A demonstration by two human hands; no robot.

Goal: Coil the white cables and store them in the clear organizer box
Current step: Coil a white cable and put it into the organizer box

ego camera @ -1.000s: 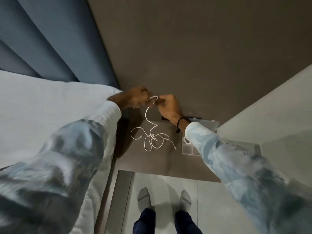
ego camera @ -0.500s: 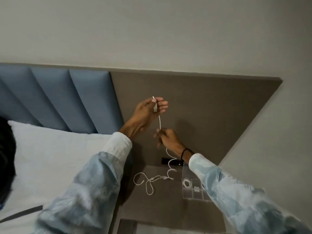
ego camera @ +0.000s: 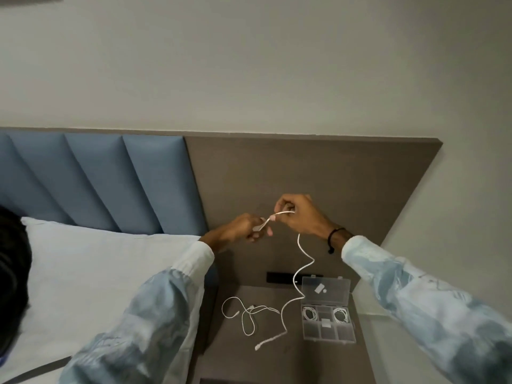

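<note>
A long white cable (ego camera: 301,261) hangs from both hands, held high over the brown bedside table (ego camera: 266,361). My left hand (ego camera: 243,228) pinches its plug end. My right hand (ego camera: 300,216) grips the cable just beyond, bending a short loop between the hands. The free end trails down and rests on the table. A second white cable (ego camera: 246,313) lies loose and tangled on the table. The clear organizer box (ego camera: 328,332) sits at the table's right with its lid open; two coiled white cables lie in its back compartments.
A bed with white sheet (ego camera: 91,273) is at the left, with a blue padded headboard (ego camera: 97,178) behind it. A brown wall panel (ego camera: 318,173) stands behind the table. A black socket strip (ego camera: 279,277) is on the panel just above the table.
The hands have come close together at the same height, the right hand rising along the cable to meet the left. More of the cable has lifted off the table. The view tilted up.
</note>
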